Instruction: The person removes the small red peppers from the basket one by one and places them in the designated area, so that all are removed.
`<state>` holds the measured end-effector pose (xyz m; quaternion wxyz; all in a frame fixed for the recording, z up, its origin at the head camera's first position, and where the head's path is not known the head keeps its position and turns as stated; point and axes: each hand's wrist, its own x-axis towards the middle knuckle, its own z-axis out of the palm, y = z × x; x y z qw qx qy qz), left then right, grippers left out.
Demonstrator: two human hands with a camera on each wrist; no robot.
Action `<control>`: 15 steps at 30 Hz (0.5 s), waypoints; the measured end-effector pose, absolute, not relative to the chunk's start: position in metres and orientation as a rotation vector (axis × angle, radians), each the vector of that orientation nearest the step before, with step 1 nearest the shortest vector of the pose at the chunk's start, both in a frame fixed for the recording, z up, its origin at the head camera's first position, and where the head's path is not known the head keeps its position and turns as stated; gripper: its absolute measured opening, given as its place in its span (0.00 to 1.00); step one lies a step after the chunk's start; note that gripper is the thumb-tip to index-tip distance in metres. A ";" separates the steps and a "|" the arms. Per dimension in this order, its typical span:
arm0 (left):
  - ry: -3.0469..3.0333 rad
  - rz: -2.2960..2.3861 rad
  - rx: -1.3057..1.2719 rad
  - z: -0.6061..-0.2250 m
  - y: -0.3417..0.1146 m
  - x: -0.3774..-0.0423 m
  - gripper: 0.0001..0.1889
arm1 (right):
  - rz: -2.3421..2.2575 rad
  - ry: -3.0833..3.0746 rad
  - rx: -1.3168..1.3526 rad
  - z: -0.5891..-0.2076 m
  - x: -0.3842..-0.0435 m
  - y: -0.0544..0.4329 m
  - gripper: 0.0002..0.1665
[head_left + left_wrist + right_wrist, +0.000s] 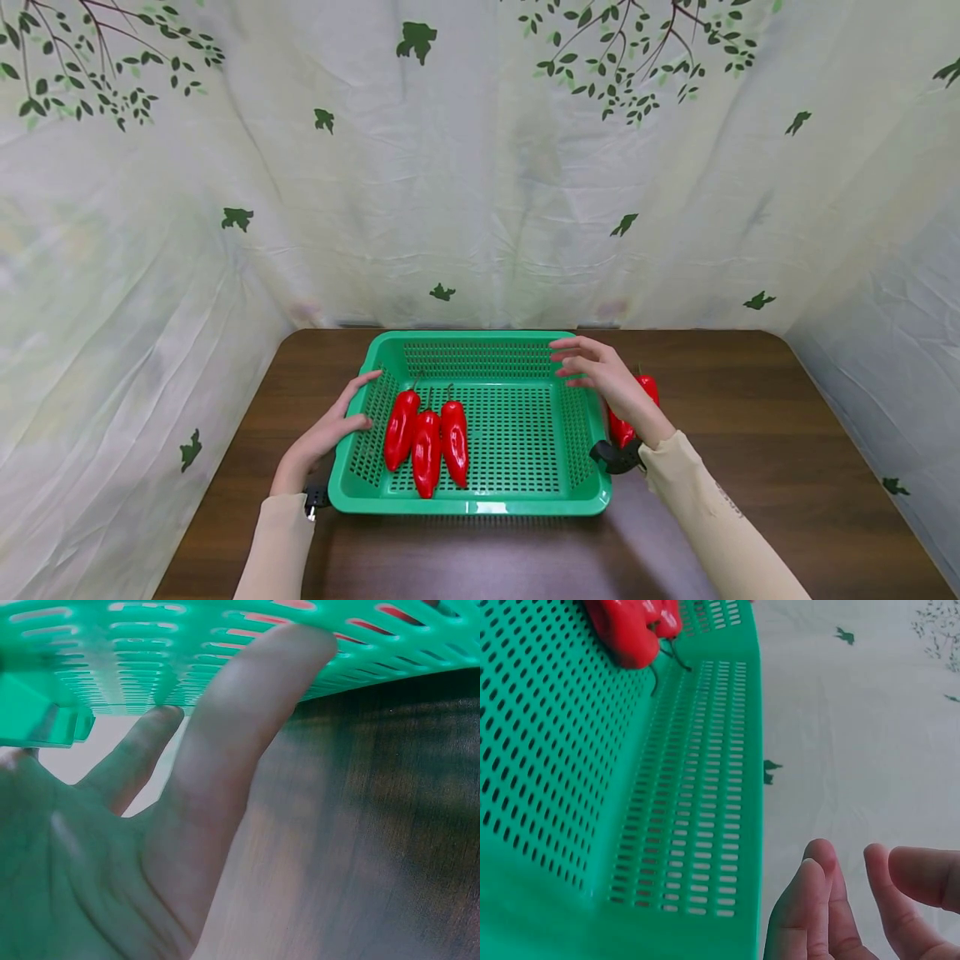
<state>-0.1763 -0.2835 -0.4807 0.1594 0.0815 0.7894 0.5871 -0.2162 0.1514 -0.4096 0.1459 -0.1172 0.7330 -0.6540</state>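
A green slotted plastic basket (525, 507) sits on the table, with three glossy red chili peppers (427, 454) lying side by side in its left half. My left hand (330, 429) is at the basket's left side, fingers extended and thumb spread. In the left wrist view, the thumb (240, 735) lies against the slotted wall. Over the basket's right end hovers my right hand (603, 379), its fingers loosely bent and nothing between them. More red pepper (648, 387) shows on the table right of the basket, partly hidden by the right wrist.
The brown wooden table (750, 417) extends to both sides of the basket. A pale cloth (495, 208) printed with leaves hangs behind the table and along both sides. Dark straps (618, 457) sit on the wrists.
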 end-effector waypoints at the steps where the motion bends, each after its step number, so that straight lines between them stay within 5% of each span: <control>1: 2.255 1.679 0.233 -0.481 -0.284 -0.176 0.38 | -1.880 2.108 -0.343 -0.410 -0.216 0.150 0.22; 15: 2.251 1.685 0.250 -0.482 -0.284 -0.177 0.38 | -1.840 2.064 -0.346 -0.417 -0.216 0.121 0.21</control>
